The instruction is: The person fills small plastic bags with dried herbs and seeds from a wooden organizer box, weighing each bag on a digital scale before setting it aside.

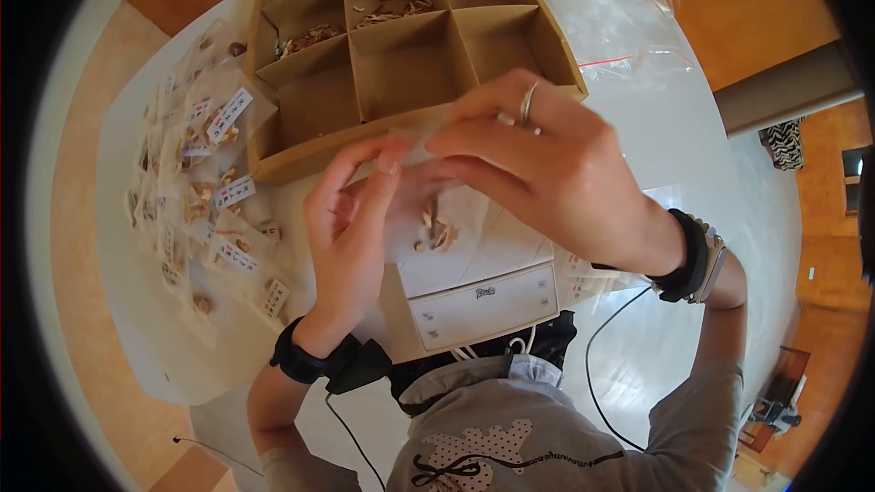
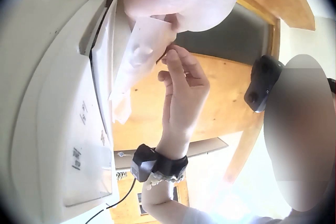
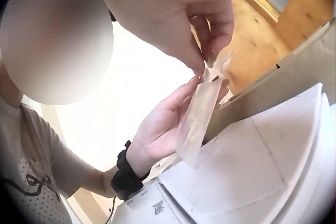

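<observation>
right hand [image 1: 556, 164], nearest lens, pinches top end of translucent bag [image 3: 198, 121]; left hand [image 1: 351, 228] grips same end from left, fingertips close to right hand's. both hands grasping. bag hangs below fingertips above white scale [image 1: 483, 305], long axis running down, somewhat tilted, left palm nearer its body. compartmented cardboard box [image 1: 410, 59] beyond.
</observation>
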Demonstrator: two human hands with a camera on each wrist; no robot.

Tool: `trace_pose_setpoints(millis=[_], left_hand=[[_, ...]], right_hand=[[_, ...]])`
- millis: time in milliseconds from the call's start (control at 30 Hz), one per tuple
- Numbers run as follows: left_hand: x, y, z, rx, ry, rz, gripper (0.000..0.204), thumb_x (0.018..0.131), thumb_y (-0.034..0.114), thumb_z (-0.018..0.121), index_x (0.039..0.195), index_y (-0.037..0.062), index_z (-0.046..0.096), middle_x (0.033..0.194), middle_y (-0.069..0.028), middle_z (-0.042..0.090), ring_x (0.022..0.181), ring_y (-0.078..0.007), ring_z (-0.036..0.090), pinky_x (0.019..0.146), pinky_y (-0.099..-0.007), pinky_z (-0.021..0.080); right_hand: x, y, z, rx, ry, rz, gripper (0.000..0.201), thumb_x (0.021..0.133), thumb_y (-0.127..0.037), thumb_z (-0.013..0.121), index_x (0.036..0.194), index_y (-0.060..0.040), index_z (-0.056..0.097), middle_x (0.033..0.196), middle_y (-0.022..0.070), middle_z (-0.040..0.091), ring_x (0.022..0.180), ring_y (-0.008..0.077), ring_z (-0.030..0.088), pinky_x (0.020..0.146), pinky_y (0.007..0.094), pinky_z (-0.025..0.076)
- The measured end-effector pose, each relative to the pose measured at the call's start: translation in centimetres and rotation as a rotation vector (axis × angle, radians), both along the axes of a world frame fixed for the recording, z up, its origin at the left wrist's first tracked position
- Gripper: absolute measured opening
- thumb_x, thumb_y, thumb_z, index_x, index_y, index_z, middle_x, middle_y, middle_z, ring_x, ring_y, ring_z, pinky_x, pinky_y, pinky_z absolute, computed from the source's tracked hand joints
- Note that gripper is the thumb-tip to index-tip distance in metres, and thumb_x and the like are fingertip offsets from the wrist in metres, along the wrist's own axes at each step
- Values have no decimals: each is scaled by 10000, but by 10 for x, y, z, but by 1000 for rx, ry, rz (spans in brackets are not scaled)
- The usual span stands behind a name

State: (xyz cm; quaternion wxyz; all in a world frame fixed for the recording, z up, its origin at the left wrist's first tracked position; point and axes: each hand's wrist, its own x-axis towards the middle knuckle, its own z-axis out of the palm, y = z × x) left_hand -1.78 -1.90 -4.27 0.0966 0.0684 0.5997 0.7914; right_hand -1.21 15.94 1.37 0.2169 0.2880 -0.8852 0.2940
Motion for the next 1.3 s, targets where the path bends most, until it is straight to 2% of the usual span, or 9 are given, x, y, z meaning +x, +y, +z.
trace_pose_setpoints(millis=[167, 233, 300, 367, 467, 600, 1033, 1133, 1300], left_hand=[[-2, 0, 7, 132, -99, -34, 288, 930, 207, 465, 1117, -11, 477, 1000, -186, 618, 906, -286, 628, 747, -296, 482], [-3, -2, 3, 133, -76, -69, 306, 944, 240, 418, 1146, 10, 440, 1049, -204, 599, 932, -348, 611, 811, -370, 469], [-4, -2, 3, 136, -81, -54, 305, 941, 248, 426, 1136, 14, 442, 1049, -204, 601, 927, -335, 616, 808, -359, 470], [-5, -4, 4, 102, -91, -38, 303, 938, 252, 432, 1129, 16, 445, 1045, -206, 602, 921, -324, 620, 806, -347, 471], [-6, -5, 6, 50, -115, 0, 291, 935, 239, 445, 1110, 8, 459, 1016, -202, 612, 892, -299, 631, 775, -317, 484], [-3, -1, 6, 107, -115, 15, 270, 933, 215, 463, 1080, -11, 482, 962, -173, 627, 856, -269, 645, 716, -285, 508], [-4, -2, 7, 122, -120, -7, 304, 936, 260, 435, 1114, 14, 425, 1006, -219, 614, 892, -313, 631, 771, -346, 486], [-6, -3, 6, 103, -120, -2, 311, 934, 268, 440, 1110, 13, 422, 1014, -222, 610, 893, -315, 630, 766, -352, 494], [-8, -2, 5, 125, -147, 32, 299, 939, 256, 438, 1106, 9, 443, 982, -202, 625, 863, -283, 642, 714, -311, 507]], right_hand=[[-66, -3, 27, -92, -131, -75, 195, 723, -129, 627, 899, -45, 636, 875, 96, 625, 777, 256, 606, 637, 363, 487], [-91, -2, 34, -26, -97, -103, 234, 749, -137, 680, 917, 23, 650, 842, 137, 667, 707, 172, 642, 666, 257, 498], [-183, 0, -13, 186, -85, -3, 240, 710, -175, 619, 904, -37, 640, 916, 124, 642, 781, 287, 620, 659, 388, 486], [-198, -10, -6, 623, -432, -63, 353, 751, -228, 665, 1054, -61, 600, 964, 123, 632, 844, 243, 621, 706, 352, 498], [-208, -28, -30, 806, -495, -197, 442, 731, -230, 670, 1126, -67, 556, 992, 138, 624, 890, 296, 611, 746, 388, 490], [-226, -27, -56, 702, -236, -37, 362, 735, -173, 644, 1075, -61, 595, 994, 143, 627, 906, 295, 609, 758, 378, 497], [-206, 8, -4, 204, -414, 11, 200, 761, -97, 664, 907, 39, 660, 840, 146, 665, 691, 178, 638, 643, 263, 508], [-204, 21, -3, -302, -705, 226, 165, 787, -67, 647, 897, 55, 659, 837, 129, 666, 718, 156, 636, 659, 237, 514], [-119, 8, 30, -471, -804, 297, 155, 760, -64, 652, 887, 23, 670, 815, 101, 669, 707, 128, 634, 659, 229, 512]])
